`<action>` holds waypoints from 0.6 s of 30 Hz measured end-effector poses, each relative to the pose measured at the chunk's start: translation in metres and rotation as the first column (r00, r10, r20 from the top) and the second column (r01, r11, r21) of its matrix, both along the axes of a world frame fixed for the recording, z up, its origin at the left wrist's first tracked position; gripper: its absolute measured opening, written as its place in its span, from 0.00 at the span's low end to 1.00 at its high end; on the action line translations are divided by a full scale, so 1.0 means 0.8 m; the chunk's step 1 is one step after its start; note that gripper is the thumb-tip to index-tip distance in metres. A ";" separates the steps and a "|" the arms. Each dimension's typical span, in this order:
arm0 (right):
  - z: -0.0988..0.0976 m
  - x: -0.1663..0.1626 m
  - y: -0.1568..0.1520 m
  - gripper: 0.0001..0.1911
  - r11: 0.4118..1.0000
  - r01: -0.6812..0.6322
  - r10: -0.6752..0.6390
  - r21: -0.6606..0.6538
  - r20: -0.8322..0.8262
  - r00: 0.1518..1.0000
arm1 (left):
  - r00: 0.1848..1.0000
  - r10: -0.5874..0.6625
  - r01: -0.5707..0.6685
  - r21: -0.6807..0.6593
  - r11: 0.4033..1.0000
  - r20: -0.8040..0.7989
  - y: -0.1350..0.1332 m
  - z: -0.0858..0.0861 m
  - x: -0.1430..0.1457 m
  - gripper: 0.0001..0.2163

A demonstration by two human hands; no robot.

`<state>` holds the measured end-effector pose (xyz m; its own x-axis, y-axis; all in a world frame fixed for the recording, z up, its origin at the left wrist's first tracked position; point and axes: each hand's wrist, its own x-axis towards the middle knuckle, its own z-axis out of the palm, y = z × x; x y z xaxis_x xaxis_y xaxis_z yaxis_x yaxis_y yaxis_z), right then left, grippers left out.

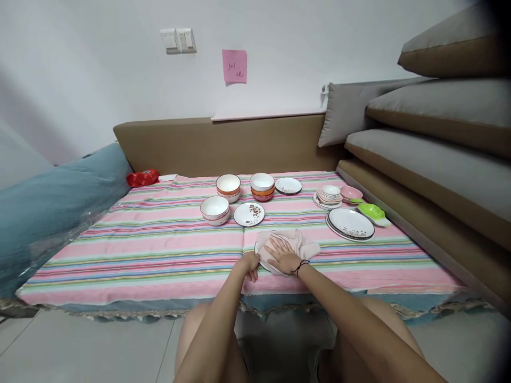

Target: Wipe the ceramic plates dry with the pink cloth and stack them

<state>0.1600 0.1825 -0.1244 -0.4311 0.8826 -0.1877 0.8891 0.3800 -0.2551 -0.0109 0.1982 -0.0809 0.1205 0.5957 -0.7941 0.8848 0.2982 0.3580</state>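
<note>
In the head view, my left hand [251, 264] grips the left rim of a plate [258, 248], thumb at the edge and fingers curled below. A pale pink cloth [305, 248] covers most of that plate. My right hand [284, 257], with a dark cord at the wrist, lies flat on the cloth, fingers spread. Just behind is a white plate with brown flowers [249, 214]. Bowls [214, 208] stand to its left, with two more bowl stacks [228, 186] [262, 184] farther back.
At right are stacked large plates [351, 222], small dishes [329, 194], a pink bowl [351, 192] and a green dish [372, 213]. Another plate [288, 185] lies at the back. Red plastic [142, 178] sits far left. Cushions [431, 154] rise along the right side of the striped cloth [159, 266].
</note>
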 end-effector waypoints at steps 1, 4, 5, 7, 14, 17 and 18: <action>0.001 0.000 0.000 0.33 1.000 -0.005 0.005 -0.013 -0.003 1.000 | 1.000 -0.003 0.003 0.001 1.000 -0.007 -0.002 0.001 0.000 0.16; 0.009 0.002 -0.001 0.32 0.998 -0.027 0.026 -0.056 -0.016 1.000 | 0.999 -0.031 0.031 -0.019 0.999 -0.028 -0.007 0.008 0.003 0.17; 0.012 0.002 -0.003 0.32 0.997 -0.036 0.034 -0.069 -0.020 0.999 | 0.999 -0.046 0.045 -0.029 0.999 -0.029 -0.009 0.011 0.005 0.17; 0.019 0.003 -0.006 0.32 0.994 -0.052 0.050 -0.092 -0.026 0.998 | 0.997 -0.080 0.079 -0.033 0.996 -0.020 -0.013 0.016 0.007 0.18; 0.058 0.002 -0.006 0.29 0.988 -0.141 0.134 -0.064 -0.102 0.986 | 0.978 -0.183 0.195 0.126 0.973 -0.102 -0.021 0.030 0.010 0.17; 0.102 0.016 -0.009 0.18 0.984 -0.174 0.164 -0.034 -0.185 0.969 | 0.957 -0.198 0.257 0.297 0.920 -0.213 -0.020 0.043 0.011 0.16; 0.120 0.026 -0.016 0.17 0.985 -0.174 0.166 -0.018 -0.218 0.962 | 0.949 -0.210 0.282 0.335 0.899 -0.234 -0.019 0.048 0.010 0.16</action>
<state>0.1810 0.1700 -0.0283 -0.6076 0.7872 -0.1055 0.7352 0.5071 -0.4499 -0.0027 0.1827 -0.0422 0.1714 0.8152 -0.5532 0.9740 -0.0557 0.2198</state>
